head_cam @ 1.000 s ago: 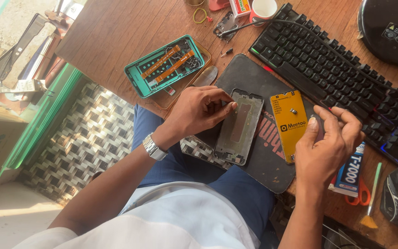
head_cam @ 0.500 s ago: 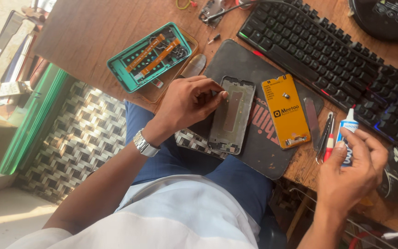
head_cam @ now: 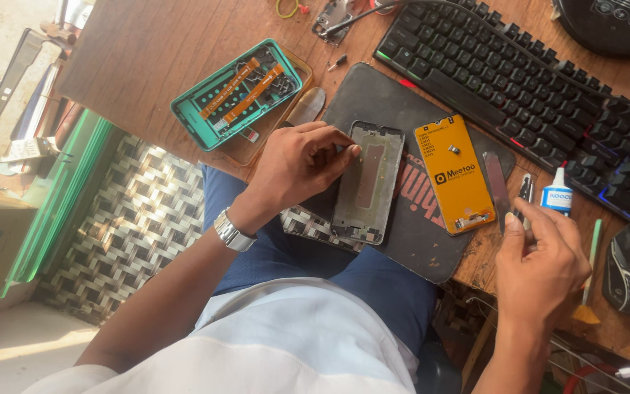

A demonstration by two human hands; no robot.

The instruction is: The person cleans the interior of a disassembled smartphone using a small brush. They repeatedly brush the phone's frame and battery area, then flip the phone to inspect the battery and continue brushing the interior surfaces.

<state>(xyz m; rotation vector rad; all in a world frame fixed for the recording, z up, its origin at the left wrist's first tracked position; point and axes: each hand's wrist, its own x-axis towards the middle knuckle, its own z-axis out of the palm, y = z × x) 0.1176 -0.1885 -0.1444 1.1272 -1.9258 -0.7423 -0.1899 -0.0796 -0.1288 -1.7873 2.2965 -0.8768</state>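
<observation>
Teal is the colour of the opened phone body [head_cam: 238, 93] that lies on the wooden bench [head_cam: 147, 44] at the far left, with orange flex strips inside. At 4 o'clock from it, the left hand [head_cam: 297, 164] rests on the left edge of a grey phone frame [head_cam: 368, 182], with fingers [head_cam: 340, 149] curled and pressing on its rim. The frame lies on a dark mat [head_cam: 410, 241], partly over the bench edge. At 3 o'clock from the frame lies a yellow battery [head_cam: 455, 174], just beside it. At 4 o'clock from the battery, the right hand [head_cam: 541, 266] holds a small glue bottle [head_cam: 556, 195] with a white cap, fingers closed around it. A black keyboard [head_cam: 519, 80] stands at 12 o'clock from this hand.
</observation>
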